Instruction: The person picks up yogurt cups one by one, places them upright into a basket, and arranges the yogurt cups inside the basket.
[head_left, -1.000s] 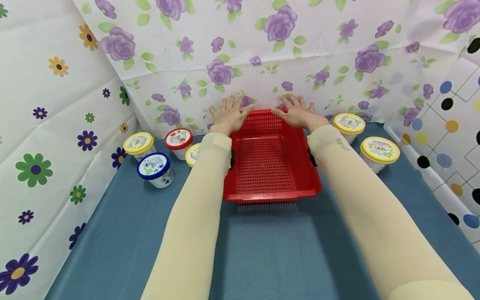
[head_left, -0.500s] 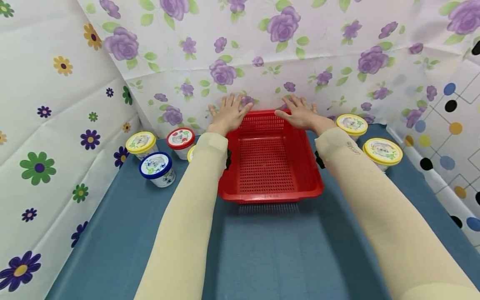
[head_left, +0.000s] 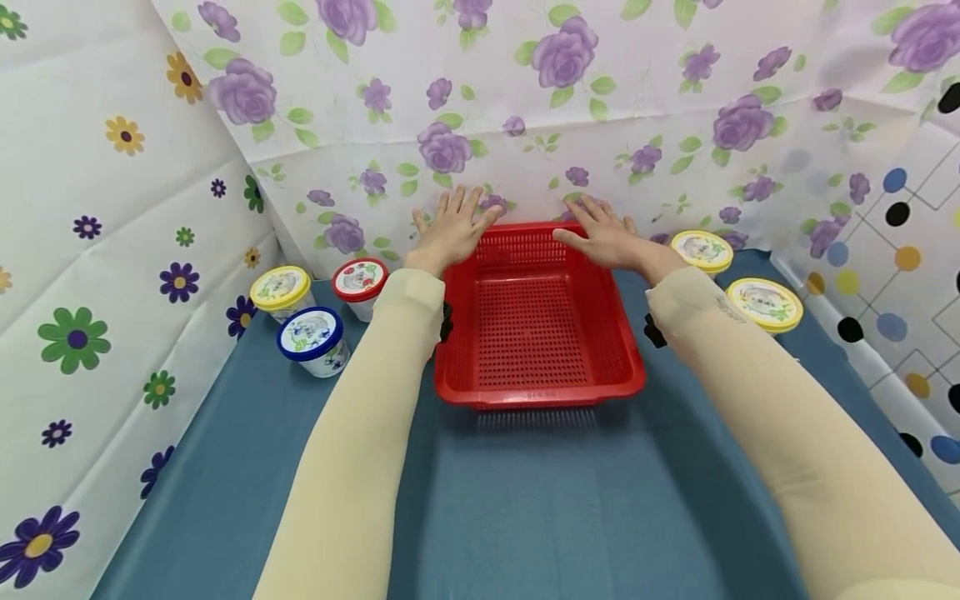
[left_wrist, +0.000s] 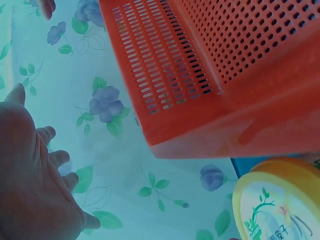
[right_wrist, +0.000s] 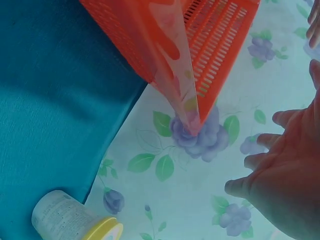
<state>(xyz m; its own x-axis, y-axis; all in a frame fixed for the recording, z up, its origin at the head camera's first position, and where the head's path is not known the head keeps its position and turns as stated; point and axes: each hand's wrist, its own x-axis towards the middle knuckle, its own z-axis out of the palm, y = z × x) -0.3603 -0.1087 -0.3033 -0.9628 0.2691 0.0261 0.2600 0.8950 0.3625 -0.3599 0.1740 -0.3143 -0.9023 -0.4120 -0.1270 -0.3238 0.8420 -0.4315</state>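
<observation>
A red perforated plastic basket (head_left: pixel 536 392) stands on the blue cloth with nothing in it. Over its far left corner my left hand (head_left: pixel 452 232) is held with fingers spread, holding nothing. My right hand (head_left: pixel 606 237) hovers likewise over the far right corner, fingers extended toward the flowered backdrop. In the left wrist view, the left hand (left_wrist: pixel 37 175) shows apart from the basket's slotted wall (left_wrist: pixel 155 55). The right wrist view shows the right hand (right_wrist: pixel 287 165) stretched out, also apart from the basket (right_wrist: pixel 215 55).
Left of the basket are lidded tubs: a yellow-lidded tub (head_left: pixel 281 289), a blue-lidded tub (head_left: pixel 311 337) and a red-lidded tub (head_left: pixel 360 283). On the right sit two yellow-lidded tubs, one farther back (head_left: pixel 702 250), one nearer (head_left: pixel 765 304). Patterned sheets enclose the blue-covered table (head_left: pixel 525 500).
Both hands have drifted slightly outward, away from each other, with fingers still extended. My left arm now hides the yellow-lidded tub nearest the basket. The basket stays in place.
</observation>
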